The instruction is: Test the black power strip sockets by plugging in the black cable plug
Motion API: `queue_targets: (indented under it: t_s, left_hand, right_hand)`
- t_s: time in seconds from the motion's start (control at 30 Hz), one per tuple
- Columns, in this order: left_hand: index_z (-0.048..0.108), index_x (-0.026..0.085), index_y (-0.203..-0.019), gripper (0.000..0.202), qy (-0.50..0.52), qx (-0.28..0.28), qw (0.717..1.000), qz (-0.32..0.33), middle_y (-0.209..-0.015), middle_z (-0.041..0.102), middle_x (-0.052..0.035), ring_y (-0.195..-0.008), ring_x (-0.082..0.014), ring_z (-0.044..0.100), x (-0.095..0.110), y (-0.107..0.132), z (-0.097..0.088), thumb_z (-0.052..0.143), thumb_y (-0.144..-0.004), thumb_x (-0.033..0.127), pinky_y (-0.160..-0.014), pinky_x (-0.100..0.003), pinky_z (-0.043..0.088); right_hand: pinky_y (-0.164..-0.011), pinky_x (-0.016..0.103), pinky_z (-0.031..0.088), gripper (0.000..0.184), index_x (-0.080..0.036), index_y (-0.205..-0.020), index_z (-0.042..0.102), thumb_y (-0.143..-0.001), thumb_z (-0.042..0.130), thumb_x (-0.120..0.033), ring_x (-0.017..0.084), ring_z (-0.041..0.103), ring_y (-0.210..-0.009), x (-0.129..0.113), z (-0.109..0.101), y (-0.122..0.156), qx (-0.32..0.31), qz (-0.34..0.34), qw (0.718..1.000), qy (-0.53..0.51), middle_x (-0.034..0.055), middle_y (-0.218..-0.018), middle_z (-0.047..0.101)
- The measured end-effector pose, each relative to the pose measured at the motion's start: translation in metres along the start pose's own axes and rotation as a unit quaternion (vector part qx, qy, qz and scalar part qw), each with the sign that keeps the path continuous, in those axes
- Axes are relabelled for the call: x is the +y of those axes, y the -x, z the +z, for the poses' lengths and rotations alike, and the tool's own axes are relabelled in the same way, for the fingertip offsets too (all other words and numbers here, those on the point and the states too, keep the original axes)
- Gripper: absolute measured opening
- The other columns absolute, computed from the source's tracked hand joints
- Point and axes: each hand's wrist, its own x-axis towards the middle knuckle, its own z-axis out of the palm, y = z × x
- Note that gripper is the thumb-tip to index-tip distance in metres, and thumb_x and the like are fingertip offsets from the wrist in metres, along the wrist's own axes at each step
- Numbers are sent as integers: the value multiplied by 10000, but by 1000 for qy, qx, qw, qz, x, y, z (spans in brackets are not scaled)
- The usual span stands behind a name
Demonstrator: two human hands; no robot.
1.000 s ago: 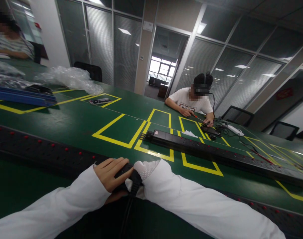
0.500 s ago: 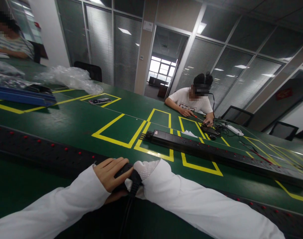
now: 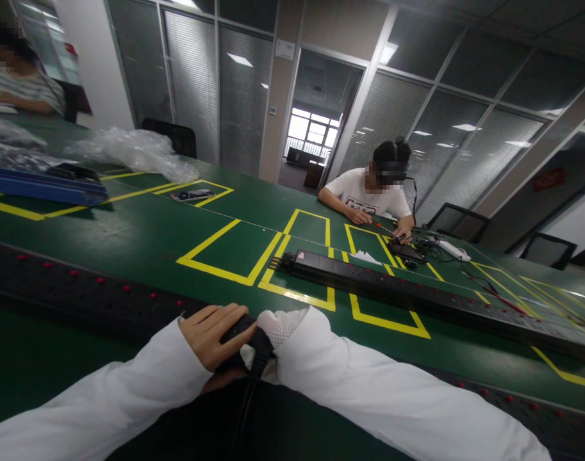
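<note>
A long black power strip (image 3: 100, 298) with red dots along it runs in from the left. At its near end, my left hand (image 3: 218, 333) is bare and closed over the black body, fingers on top and thumb side toward me. Against it, my right hand (image 3: 279, 326), in a white dotted glove, is closed at a black plug (image 3: 259, 349). A dark cord (image 3: 244, 403) hangs from the plug toward me. The right fingertips are mostly hidden, as is the joint between plug and strip. Both hands touch each other.
Another black strip (image 3: 369, 282) with prongs at its left end lies across the green table (image 3: 143, 237). A further red-dotted strip (image 3: 508, 400) passes beneath my right sleeve. Opposite, a person (image 3: 369, 192) handles a screwdriver-like tool. Plastic wrap (image 3: 129, 150) and blue rails (image 3: 42, 186) lie left.
My hands, the strip and the plug stay in place. The person opposite has shifted a hand slightly off the tool.
</note>
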Motion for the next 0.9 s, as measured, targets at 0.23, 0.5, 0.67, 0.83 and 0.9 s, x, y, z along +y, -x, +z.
queue_targets:
  t_s: [0.23, 0.5, 0.67, 0.83, 0.9]
  left_hand:
    - [502, 188, -1222, 543, 3, 0, 1000, 0, -1183, 564, -199, -1045, -357, 565, 0, 0, 1, 632, -714, 331, -825, -487, 460]
    - [495, 192, -1223, 561, 8, -9, 1000, -1, -1185, 564, -192, -1046, -353, 564, 1, -1, 0, 642, -697, 321, -825, -481, 465]
    - [498, 194, -1225, 535, 2, -3, 1000, -1, -1182, 567, -190, -1043, -349, 568, 2, -1, 1, 624, -724, 334, -823, -480, 465]
    - [502, 202, -1232, 532, -3, -3, 1000, -7, -1184, 574, -181, -1052, -346, 566, 3, -2, 0, 611, -729, 337, -838, -480, 459]
    - [498, 200, -1234, 533, -3, -5, 1000, -3, -1181, 575, -185, -1053, -346, 567, 3, -3, -1, 613, -729, 327, -836, -477, 462]
  right_hand:
    - [-602, 310, 472, 359, -179, -953, 496, -823, 454, -511, 201, 651, -684, 1, 2, -1, 4, -5, 1000, 23, 41, -838, 653]
    - [-615, 316, 468, 386, -183, -982, 497, -834, 409, -529, 200, 647, -695, 1, 6, 0, 5, -4, 1000, 23, 48, -867, 652]
    - [-637, 329, 480, 403, -169, -995, 519, -839, 431, -529, 194, 639, -701, 1, 2, 0, -6, -4, 1000, 20, 56, -874, 645]
    - [-692, 327, 504, 379, -136, -1082, 541, -885, 494, -457, 145, 601, -761, 4, -3, 4, -19, -19, 1000, 2, 54, -932, 609]
    - [-725, 325, 506, 339, -136, -1120, 538, -911, 488, -398, 141, 591, -820, 5, -4, 7, -16, -30, 999, -10, 62, -1000, 591]
